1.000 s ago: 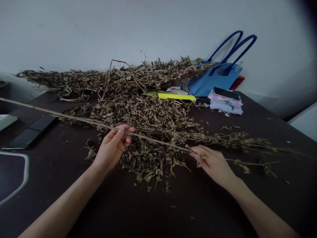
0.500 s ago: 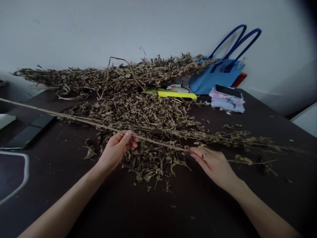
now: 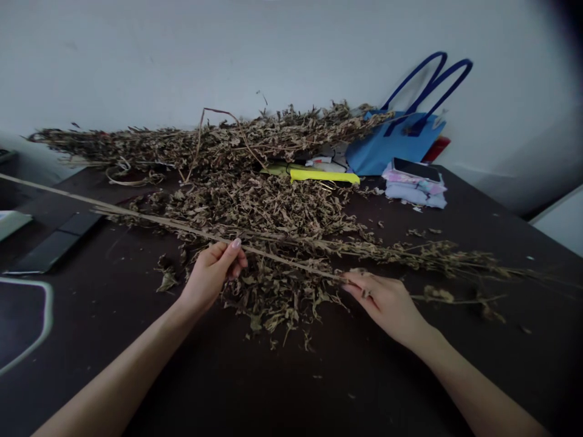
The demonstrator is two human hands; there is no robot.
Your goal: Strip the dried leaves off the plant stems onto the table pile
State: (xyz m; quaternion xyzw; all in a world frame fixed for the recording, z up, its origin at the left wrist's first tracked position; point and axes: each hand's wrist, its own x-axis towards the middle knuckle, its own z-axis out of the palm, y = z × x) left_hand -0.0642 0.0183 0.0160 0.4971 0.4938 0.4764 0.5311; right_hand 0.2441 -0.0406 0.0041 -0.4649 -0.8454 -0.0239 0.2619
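A long, thin dried plant stem (image 3: 291, 262) slants across in front of me, its bare end running out at the left edge. My left hand (image 3: 214, 267) pinches it between thumb and fingers near the middle. Farther along, my right hand (image 3: 385, 300) is closed around the stem, and a leafy tip sticks out past that hand on the right. Beneath and behind both hands spreads a heap of loose dried leaves (image 3: 268, 206). Several other leafy stems (image 3: 423, 255) lie across the heap just beyond my hands.
A thick bundle of dried plants (image 3: 182, 142) rests along the wall at the back. Beside it stand a blue bag (image 3: 378, 149), a yellow-handled tool (image 3: 323, 176) and a phone (image 3: 416, 170) on tissue packs (image 3: 416, 194). Dark flat objects (image 3: 54, 243) lie on the left of the table.
My hands have shifted slightly to the left, still holding the stem. The view has tilted a little; the leaf heap and bundle look the same.
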